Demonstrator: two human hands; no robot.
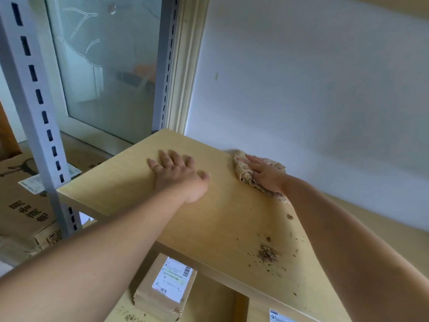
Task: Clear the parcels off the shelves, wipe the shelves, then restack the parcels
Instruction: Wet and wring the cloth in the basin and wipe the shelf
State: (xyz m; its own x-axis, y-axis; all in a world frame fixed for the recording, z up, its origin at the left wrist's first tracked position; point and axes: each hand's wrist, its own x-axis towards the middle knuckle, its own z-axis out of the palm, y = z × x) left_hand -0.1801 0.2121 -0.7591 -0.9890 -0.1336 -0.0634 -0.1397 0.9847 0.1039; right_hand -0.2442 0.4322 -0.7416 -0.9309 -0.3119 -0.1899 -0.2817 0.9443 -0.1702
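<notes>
The top shelf point(130, 182) is a pale wooden board with no parcels on it. My left hand point(178, 173) lies flat on it, fingers spread, holding nothing. My right hand point(267, 173) presses a crumpled beige cloth point(243, 170) onto the board at its far edge, against the wall. Brown dust and crumbs point(267, 253) lie scattered on the board near its front right. On the shelf below sits a brown parcel point(162, 287) with a white label. The corner of another labelled parcel point(281, 318) shows at the bottom edge.
A grey slotted upright point(34, 108) stands at the shelf's left front corner, another upright point(167, 61) at the back. Printed cardboard boxes point(21, 201) sit lower left. A frosted glass door point(109, 66) is behind, a white wall point(313, 89) to the right.
</notes>
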